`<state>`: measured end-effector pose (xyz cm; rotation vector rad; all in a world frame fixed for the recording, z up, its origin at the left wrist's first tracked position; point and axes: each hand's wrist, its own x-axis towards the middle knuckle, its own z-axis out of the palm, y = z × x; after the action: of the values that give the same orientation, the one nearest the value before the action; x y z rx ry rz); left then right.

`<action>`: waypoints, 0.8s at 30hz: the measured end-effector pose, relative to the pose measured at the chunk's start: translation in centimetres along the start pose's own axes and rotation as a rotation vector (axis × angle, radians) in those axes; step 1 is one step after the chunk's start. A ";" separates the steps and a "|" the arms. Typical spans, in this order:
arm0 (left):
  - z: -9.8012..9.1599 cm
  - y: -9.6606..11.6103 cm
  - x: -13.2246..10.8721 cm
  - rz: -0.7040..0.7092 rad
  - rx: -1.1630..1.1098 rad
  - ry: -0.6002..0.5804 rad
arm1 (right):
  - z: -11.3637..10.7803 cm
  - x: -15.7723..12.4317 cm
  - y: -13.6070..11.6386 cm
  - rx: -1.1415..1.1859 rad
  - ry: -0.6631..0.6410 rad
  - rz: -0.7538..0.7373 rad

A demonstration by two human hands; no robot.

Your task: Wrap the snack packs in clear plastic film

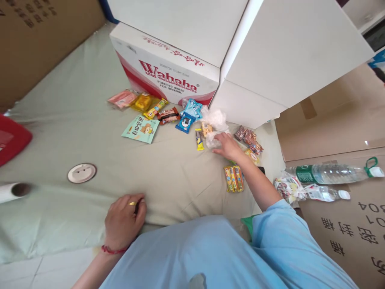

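My right hand (229,147) reaches in among packaged snacks. Its fingers are apart and lie against a clear plastic wrapper (211,140); no firm hold shows. Close to it are a biscuit pack (206,129), a crumpled clear bag (217,119) and a small yellow-and-grey snack bar (199,139). Several yellow-orange snack bars (233,179) lie side by side below it. My left hand (124,220), with a ring and a red bracelet, rests at the front edge of the cloth-covered table (177,176). Its fingers are curled around a dark spot that I cannot make out.
A white Wahaha carton (168,72) and white boxes (294,52) stand behind the snacks. Left of centre lie a mint-green pouch (140,129) and a round badge (82,173). Water bottles (333,174) lie on cardboard at right. A white tube (13,192) is at far left.
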<state>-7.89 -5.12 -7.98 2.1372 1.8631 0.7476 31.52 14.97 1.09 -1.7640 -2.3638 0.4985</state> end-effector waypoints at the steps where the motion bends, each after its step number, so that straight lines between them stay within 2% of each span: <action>1: -0.2 0.0 0.0 -0.012 -0.035 -0.004 | 0.5 0.0 -0.6 -0.028 0.013 0.027; 3: -0.6 -0.1 -0.1 -0.064 -0.135 -0.010 | 1.1 -0.2 -1.3 0.066 0.077 0.132; 4: -1.0 0.0 -0.1 -0.107 -0.196 -0.014 | 1.3 -0.6 -1.6 0.199 0.122 0.184; 6: -1.7 0.6 0.2 -0.225 -0.339 -0.034 | 1.9 -2.0 -2.5 0.585 0.213 0.261; 8: -2.3 2.0 0.9 -0.363 -0.536 -0.101 | 3.2 -4.0 -4.5 0.986 0.256 0.325; 10: -2.5 4.0 2.2 -0.486 -0.815 -0.235 | 5.2 -6.4 -7.5 1.254 0.224 0.386; 13: -1.6 7.4 4.9 -0.547 -1.213 -0.403 | 8.4 -9.6 -12.5 1.404 0.079 0.422; 16: -0.1 9.5 7.1 -0.527 -1.253 -0.469 | 9.9 -11.3 -15.1 1.475 -0.077 0.407; 18: 0.6 9.8 7.9 -0.561 -1.245 -0.456 | 9.3 -11.6 -14.6 1.541 -0.056 0.449; 21: 0.8 9.1 8.3 -0.686 -1.334 -0.395 | 7.3 -11.6 -11.9 1.620 0.074 0.536; 24: 0.4 8.0 8.2 -0.752 -1.365 -0.343 | 5.8 -11.6 -9.6 1.626 -0.002 0.571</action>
<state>-0.15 1.42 -2.65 0.5970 1.1457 0.9301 24.54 0.50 -0.04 -1.3167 -0.6156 1.7279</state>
